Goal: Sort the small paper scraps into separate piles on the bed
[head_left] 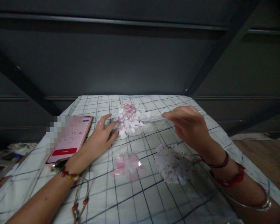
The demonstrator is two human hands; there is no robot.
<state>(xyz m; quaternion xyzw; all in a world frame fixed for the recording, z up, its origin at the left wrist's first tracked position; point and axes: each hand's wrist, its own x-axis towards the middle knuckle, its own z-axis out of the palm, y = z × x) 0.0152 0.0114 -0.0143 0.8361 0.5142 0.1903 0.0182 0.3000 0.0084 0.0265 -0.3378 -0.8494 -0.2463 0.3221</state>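
Observation:
My left hand (104, 133) rests at the left edge of a loose pile of small white and pink paper scraps (130, 119), its fingers spread and the tips touching the scraps. To the right, my right hand (189, 124) is closed, fingertips pinched on one end of a thin, see-through plastic strip (151, 118). The strip's other end reaches the right side of that pile; its exact kind cannot be made out. Nearer to me lies a small heap of shiny pink, clear pieces (128, 166). A heap of mostly white scraps (171, 163) sits below my right hand.
A phone in a pink case (68, 137), its screen lit, lies left of my left forearm. The table has a white cloth with dark grid lines (140, 202). Dark panels (116, 59) stand behind its far edge. Beaded cords (78, 202) hang from my left wrist.

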